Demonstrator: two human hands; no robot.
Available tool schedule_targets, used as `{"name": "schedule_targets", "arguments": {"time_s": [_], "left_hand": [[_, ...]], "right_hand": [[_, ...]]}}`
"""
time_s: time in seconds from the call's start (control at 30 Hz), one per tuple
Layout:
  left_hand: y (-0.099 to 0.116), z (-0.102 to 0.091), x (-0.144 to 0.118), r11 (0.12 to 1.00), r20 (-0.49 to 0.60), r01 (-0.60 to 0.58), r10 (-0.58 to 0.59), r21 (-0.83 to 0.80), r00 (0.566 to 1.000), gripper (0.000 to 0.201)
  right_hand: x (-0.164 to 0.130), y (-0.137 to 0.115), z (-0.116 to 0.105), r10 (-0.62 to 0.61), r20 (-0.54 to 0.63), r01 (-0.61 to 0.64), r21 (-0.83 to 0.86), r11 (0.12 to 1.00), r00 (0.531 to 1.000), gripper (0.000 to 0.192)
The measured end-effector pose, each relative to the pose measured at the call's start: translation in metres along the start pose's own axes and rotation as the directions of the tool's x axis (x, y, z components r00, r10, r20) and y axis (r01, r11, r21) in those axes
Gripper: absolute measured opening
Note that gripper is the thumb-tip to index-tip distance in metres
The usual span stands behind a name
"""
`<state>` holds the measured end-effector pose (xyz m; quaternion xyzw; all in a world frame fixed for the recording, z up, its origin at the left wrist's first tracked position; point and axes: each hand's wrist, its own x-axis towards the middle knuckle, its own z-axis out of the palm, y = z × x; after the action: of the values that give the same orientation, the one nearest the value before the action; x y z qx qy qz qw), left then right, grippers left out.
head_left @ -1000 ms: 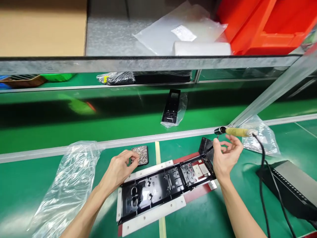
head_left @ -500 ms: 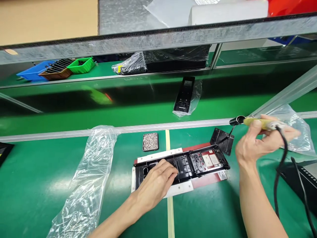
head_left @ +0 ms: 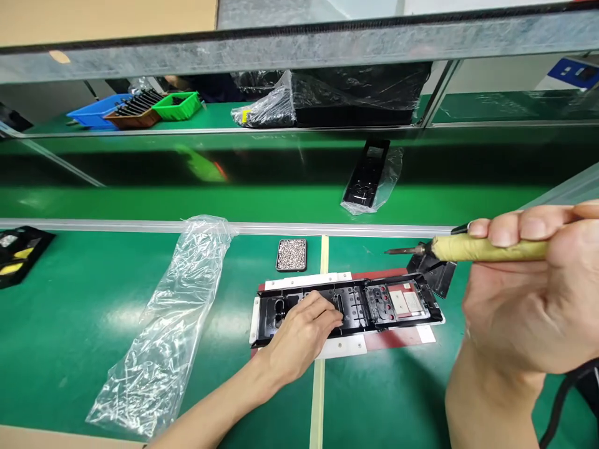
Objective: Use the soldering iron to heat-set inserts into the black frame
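My right hand [head_left: 519,293] grips a soldering iron [head_left: 491,248] by its yellow-wrapped handle. Its bare metal tip points left, above the right end of a long black plastic housing [head_left: 355,305]. That housing lies open side up in a white and dark-red fixture [head_left: 346,346]. Over its left half, my left hand [head_left: 304,330] has its fingertips pinched together at the housing's inside; whatever is between them is hidden. Behind the iron stands a black iron stand [head_left: 433,274], partly covered. A small black tray of metallic shavings [head_left: 291,255] sits behind the housing.
A clear plastic bag [head_left: 173,330] stretches along the left of the green bench. On the raised ledge lies a black plastic cover [head_left: 367,174] on clear film. Blue, brown and green bins [head_left: 178,107] stand beyond. A metal shelf edge [head_left: 281,53] crosses above.
My right hand has drawn the soldering iron out of the stand's tube and brought it nearer, tip exposed. My left hand keeps its place on the housing. The view has shifted slightly.
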<state>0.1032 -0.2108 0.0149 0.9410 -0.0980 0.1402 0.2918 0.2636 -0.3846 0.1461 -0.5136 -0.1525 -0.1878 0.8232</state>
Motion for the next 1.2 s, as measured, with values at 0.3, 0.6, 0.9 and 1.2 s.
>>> {"name": "schedule_targets", "arguments": {"time_s": [0.3, 0.6, 0.9, 1.2], "left_hand": [[0.002, 0.002, -0.02, 0.963, -0.015, -0.117, 0.124, 0.245, 0.992, 0.038], [0.004, 0.014, -0.02, 0.925, -0.071, -0.142, 0.178, 0.353, 0.982, 0.03], [-0.001, -0.01, -0.026, 0.899, -0.251, -0.098, 0.222, 0.427, 0.942, 0.027], [-0.026, -0.022, -0.028, 0.938, -0.505, 0.059, 0.131, 0.342, 0.853, 0.033]], "right_hand": [[-0.039, 0.007, 0.029, 0.123, 0.241, -0.132, 0.02, 0.991, 0.963, 0.027], [-0.052, 0.012, 0.03, 0.155, 0.394, -0.182, 0.033, 0.983, 0.906, 0.03], [-0.06, 0.018, 0.035, 0.219, 0.489, -0.275, 0.045, 0.96, 0.844, 0.035], [-0.07, 0.028, 0.036, 0.257, 0.528, -0.316, 0.023, 0.948, 0.809, 0.035]]}}
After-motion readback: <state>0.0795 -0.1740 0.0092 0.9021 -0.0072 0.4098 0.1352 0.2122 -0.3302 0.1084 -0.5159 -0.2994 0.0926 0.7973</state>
